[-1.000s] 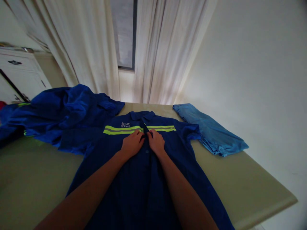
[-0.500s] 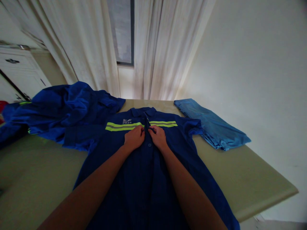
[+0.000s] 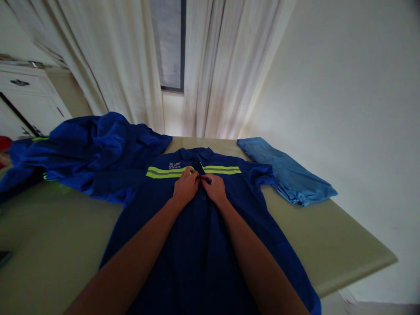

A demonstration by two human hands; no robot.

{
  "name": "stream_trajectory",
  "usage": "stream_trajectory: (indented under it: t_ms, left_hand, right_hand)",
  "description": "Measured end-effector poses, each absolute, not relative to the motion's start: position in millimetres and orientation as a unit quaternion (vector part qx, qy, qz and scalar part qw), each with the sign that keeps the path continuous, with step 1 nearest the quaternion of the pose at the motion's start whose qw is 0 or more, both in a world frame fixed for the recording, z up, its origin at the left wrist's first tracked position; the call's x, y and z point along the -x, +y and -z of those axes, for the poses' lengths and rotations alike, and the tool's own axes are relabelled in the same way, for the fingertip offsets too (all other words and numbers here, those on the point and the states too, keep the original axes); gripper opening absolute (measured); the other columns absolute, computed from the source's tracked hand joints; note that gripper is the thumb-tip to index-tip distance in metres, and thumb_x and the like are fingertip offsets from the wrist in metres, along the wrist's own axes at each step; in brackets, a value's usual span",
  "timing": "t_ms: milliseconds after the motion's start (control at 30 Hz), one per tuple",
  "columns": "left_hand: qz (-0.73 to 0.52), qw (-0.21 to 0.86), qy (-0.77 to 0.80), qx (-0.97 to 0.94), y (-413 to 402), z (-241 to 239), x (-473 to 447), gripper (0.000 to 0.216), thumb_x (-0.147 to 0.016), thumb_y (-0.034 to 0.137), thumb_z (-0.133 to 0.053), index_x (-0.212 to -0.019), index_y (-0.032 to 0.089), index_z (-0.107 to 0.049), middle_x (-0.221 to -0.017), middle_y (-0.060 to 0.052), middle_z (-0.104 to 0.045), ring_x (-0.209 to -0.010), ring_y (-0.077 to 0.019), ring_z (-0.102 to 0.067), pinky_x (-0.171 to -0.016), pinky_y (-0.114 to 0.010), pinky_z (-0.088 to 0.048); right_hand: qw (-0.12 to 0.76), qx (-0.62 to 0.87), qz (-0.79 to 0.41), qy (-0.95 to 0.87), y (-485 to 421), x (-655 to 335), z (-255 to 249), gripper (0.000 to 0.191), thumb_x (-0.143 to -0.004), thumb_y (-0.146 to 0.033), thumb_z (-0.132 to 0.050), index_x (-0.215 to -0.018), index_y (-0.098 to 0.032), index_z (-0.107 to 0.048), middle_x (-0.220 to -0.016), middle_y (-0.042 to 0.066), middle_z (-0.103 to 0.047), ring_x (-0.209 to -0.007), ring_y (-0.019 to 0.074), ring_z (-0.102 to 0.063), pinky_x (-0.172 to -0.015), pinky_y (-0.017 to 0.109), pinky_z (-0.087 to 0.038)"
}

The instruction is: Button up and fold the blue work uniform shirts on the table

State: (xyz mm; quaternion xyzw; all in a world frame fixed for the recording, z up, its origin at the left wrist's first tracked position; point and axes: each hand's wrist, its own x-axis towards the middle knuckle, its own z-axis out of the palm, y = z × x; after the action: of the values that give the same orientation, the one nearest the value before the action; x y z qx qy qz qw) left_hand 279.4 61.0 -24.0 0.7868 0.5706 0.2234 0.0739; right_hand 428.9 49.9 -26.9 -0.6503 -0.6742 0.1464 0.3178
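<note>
A dark blue work shirt (image 3: 197, 245) with a yellow-green reflective band across the chest lies flat, front up, on the pale table (image 3: 341, 245). My left hand (image 3: 185, 187) and my right hand (image 3: 214, 189) meet at the shirt's front placket, just below the band. Both hands are closed, their fingers pinching the two edges of the placket together near a button. The fingertips hide the exact spot they grip. A button shows on the placket right below my hands.
A heap of brighter blue garments (image 3: 85, 153) lies on the table's left side. A folded light blue garment (image 3: 285, 173) rests at the back right, near the wall. White curtains (image 3: 223, 65) hang behind the table. A white cabinet (image 3: 22, 100) stands at far left.
My hands have crept slightly up the placket toward the reflective band and stay pinched together. The camera shifted a little.
</note>
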Motion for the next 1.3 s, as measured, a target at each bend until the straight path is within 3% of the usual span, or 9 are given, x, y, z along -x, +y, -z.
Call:
stream_trajectory:
  t_ms: [233, 533, 767, 900, 1067, 1300]
  left_hand:
    - [-0.264, 0.080, 0.534, -0.799, 64.1, 27.7, -280.5, 0.017, -0.099, 0.022, -0.055, -0.106, 0.025, -0.070, -0.123, -0.006, -0.063, -0.107, -0.0211, -0.063, -0.089, -0.030, -0.052]
    - [-0.290, 0.128, 0.559, -0.766, 66.4, 26.3, -280.1, 0.018, -0.095, 0.023, -0.059, -0.106, 0.026, -0.073, -0.111, -0.005, -0.075, -0.098, -0.0245, -0.069, -0.084, -0.033, -0.051]
    - [-0.330, 0.195, 0.552, -0.741, 74.9, 27.8, -277.7, 0.015, -0.093, 0.024, -0.062, -0.102, 0.023, -0.074, -0.103, -0.005, -0.078, -0.097, -0.0241, -0.071, -0.086, -0.033, -0.051]
    - [-0.337, 0.221, 0.572, -0.715, 77.2, 29.4, -279.6, 0.014, -0.091, 0.025, -0.063, -0.098, 0.023, -0.075, -0.099, -0.003, -0.079, -0.094, -0.0225, -0.072, -0.084, -0.031, -0.052]
    - [-0.343, 0.213, 0.584, -0.704, 75.3, 31.3, -281.3, 0.015, -0.090, 0.025, -0.064, -0.102, 0.024, -0.073, -0.101, -0.003, -0.079, -0.096, -0.0220, -0.072, -0.083, -0.031, -0.051]
    - [-0.351, 0.223, 0.560, -0.716, 74.8, 29.9, -278.3, 0.010, -0.089, 0.021, -0.065, -0.098, 0.023, -0.069, -0.099, -0.001, -0.078, -0.089, -0.0186, -0.071, -0.079, -0.028, -0.050]
  right_hand:
    - [0.286, 0.689, -0.094, -0.660, 44.5, -423.8, 22.8, 0.024, -0.094, -0.036, -0.062, -0.110, -0.029, -0.077, -0.106, 0.003, -0.079, -0.096, 0.0229, -0.071, -0.084, 0.032, -0.050]
    - [0.279, 0.687, -0.075, -0.667, 41.4, -420.9, 20.7, 0.022, -0.095, -0.037, -0.061, -0.108, -0.028, -0.078, -0.102, 0.004, -0.079, -0.091, 0.0231, -0.071, -0.079, 0.031, -0.048]
    - [0.341, 0.643, -0.112, -0.677, 43.9, -424.4, 21.6, 0.029, -0.101, -0.032, -0.050, -0.102, -0.026, -0.078, -0.097, 0.004, -0.079, -0.086, 0.0208, -0.071, -0.079, 0.029, -0.047]
    - [0.382, 0.624, -0.170, -0.660, 50.4, -428.8, 28.5, 0.028, -0.093, -0.022, -0.053, -0.105, -0.026, -0.078, -0.100, 0.002, -0.079, -0.087, 0.0193, -0.070, -0.082, 0.028, -0.049]
    - [0.399, 0.612, -0.209, -0.651, 56.5, -432.7, 35.8, 0.031, -0.085, -0.020, -0.056, -0.106, -0.027, -0.078, -0.085, -0.001, -0.076, -0.073, 0.0177, -0.066, -0.073, 0.028, -0.049]
    - [0.413, 0.600, -0.234, -0.644, 63.5, -435.9, 40.0, 0.018, -0.085, -0.027, -0.062, -0.096, -0.025, -0.076, -0.071, -0.003, -0.067, -0.065, 0.0154, -0.061, -0.064, 0.026, -0.045]
